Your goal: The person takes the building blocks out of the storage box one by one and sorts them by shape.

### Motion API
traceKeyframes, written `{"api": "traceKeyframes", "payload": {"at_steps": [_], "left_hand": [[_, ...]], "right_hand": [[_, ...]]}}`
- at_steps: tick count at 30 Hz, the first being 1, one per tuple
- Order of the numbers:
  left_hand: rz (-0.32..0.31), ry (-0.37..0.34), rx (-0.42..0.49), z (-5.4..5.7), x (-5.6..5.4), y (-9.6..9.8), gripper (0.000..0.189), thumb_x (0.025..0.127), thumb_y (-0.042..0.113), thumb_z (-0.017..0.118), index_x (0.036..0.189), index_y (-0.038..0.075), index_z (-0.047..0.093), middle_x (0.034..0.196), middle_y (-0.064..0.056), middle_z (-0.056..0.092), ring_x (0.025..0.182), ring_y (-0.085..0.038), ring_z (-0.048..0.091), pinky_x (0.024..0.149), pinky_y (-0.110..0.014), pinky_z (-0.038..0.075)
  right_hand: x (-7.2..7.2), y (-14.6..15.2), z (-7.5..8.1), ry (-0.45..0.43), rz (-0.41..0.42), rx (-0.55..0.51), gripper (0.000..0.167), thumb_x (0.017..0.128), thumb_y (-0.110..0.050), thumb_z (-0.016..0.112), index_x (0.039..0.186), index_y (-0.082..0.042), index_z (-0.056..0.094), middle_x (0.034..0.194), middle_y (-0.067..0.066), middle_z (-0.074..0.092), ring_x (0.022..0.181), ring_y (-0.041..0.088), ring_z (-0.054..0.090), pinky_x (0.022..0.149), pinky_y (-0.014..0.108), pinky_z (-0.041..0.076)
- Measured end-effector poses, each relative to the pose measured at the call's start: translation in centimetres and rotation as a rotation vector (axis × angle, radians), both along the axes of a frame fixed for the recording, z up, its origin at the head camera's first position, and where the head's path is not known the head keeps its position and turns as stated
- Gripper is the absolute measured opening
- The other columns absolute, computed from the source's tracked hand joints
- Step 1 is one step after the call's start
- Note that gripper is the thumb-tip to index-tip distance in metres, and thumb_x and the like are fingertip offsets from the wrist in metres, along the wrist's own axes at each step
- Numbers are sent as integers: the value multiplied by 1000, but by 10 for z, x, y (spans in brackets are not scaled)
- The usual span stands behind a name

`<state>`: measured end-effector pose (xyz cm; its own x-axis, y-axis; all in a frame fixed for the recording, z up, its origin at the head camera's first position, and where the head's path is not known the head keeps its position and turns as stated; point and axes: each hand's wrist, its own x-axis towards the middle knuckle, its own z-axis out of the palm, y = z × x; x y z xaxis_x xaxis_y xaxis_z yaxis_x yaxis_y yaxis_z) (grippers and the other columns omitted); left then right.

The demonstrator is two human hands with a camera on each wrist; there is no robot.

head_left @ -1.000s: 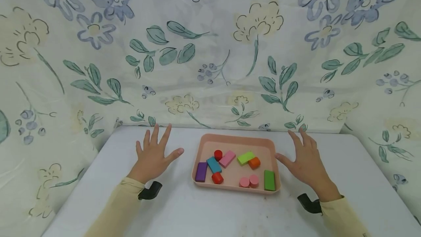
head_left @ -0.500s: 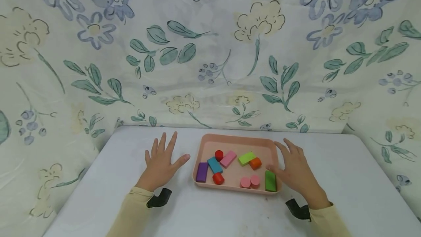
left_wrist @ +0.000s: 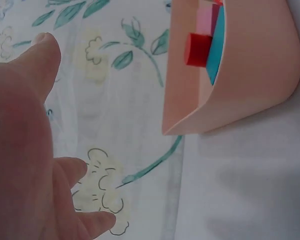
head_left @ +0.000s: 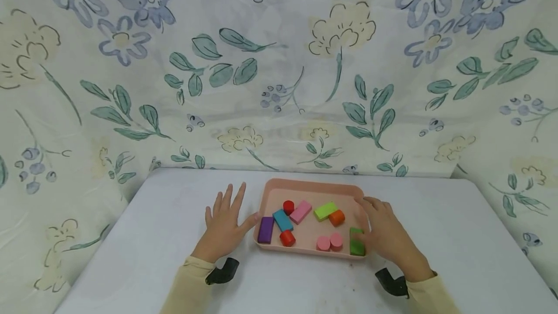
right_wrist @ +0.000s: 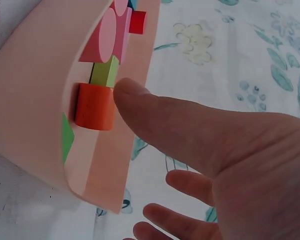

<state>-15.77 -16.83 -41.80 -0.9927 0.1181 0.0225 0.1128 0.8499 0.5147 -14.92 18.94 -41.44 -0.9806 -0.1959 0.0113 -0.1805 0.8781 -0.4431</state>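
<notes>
A shallow peach-coloured tray [head_left: 316, 185] lies on the white table with several small blocks in it. On its left are a purple block [head_left: 266, 229], a blue block [head_left: 283, 220], a pink block [head_left: 301, 211] and two red cylinders [head_left: 287, 238]. Toward the right are a lime block [head_left: 325, 211], an orange cylinder [head_left: 337, 217], two pink cylinders [head_left: 336, 241] and a green block [head_left: 357, 248]. My left hand [head_left: 225, 231], fingers spread, is beside the tray's left edge. My right hand [head_left: 387, 234] hovers at the right edge, partly covering the green block; both hold nothing.
Floral cloth [head_left: 283, 71] hangs behind the table [head_left: 279, 285] and along both sides. Each wrist carries a black curved mount [head_left: 223, 271]. White tabletop surrounds the tray.
Both hands have moved inward toward the tray, the left one rightward and the right one leftward. The right hand now overlaps the tray's right edge. The blocks have stayed put.
</notes>
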Motion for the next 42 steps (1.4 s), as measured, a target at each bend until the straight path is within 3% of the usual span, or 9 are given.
{"api": "traceKeyframes", "payload": {"at_steps": [8, 15, 21, 34, 42], "left_hand": [[-7, 1, 1, -6, 6, 8, 89, 95, 55, 59, 162, 12, 18, 164, -27, 10, 148, -55, 4, 108, -80, 0], [-26, -34, 24, -14, 6, 11, 91, 96, 59, 56, 163, 13, 14, 165, -25, 7, 149, -53, 2, 110, -78, -1], [-42, -41, 32, -19, 7, 14, 91, 96, 55, 57, 162, 11, 14, 165, -25, 9, 149, -53, 4, 111, -76, 1], [-105, -35, 44, -27, 7, 25, 92, 95, 56, 57, 161, 8, 16, 165, -24, 15, 149, -51, 9, 112, -75, 4], [-99, -60, 61, -33, 8, 32, 91, 94, 53, 60, 161, 8, 19, 164, -24, 16, 149, -50, 10, 114, -72, 3]], "right_hand": [[1, -6, -3, -53, 34, 49, 80, 76, -22, 89, 145, -6, 50, 139, 22, 52, 121, 38, 47, 94, 52, 53], [1, -10, -11, -64, 62, 48, 79, 70, -26, 94, 137, -8, 58, 132, 15, 57, 112, 32, 49, 91, 48, 55], [-1, -14, -16, -65, 85, 115, 74, 68, -26, 95, 132, -6, 63, 127, 12, 60, 108, 29, 50, 90, 45, 55], [-1, -14, -11, -92, 98, 169, 67, 67, -21, 95, 123, 2, 67, 121, 13, 59, 107, 29, 51, 93, 48, 55], [-1, -16, -10, -107, 81, 222, 52, 66, -18, 96, 105, 5, 71, 123, 15, 59, 106, 28, 51, 92, 44, 55]]}}
